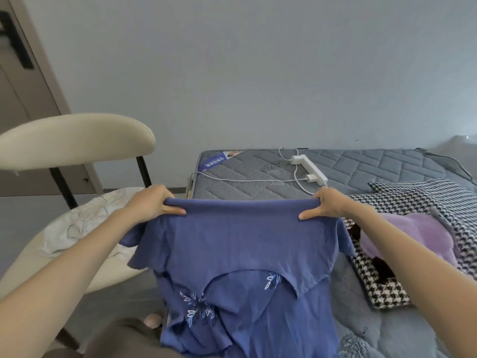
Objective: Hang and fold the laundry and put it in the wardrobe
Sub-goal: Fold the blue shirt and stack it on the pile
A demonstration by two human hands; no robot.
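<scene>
A blue short-sleeved shirt [240, 244] with light leaf embroidery hangs folded over in front of me, above the bed's near edge. My left hand [152, 202] pinches its upper left corner, thumb on the front of the cloth. At the upper right corner my right hand [327, 205] pinches it the same way. The top edge is stretched level between both hands. Its lower part droops toward my lap.
A grey quilted mattress [258, 174] carries a white power strip [309, 169] with cables. A houndstooth garment [426, 202] and a lilac fluffy garment [418, 236] lie to the right. A beige chair [72, 140] with white cloth [85, 223] on its seat stands at left.
</scene>
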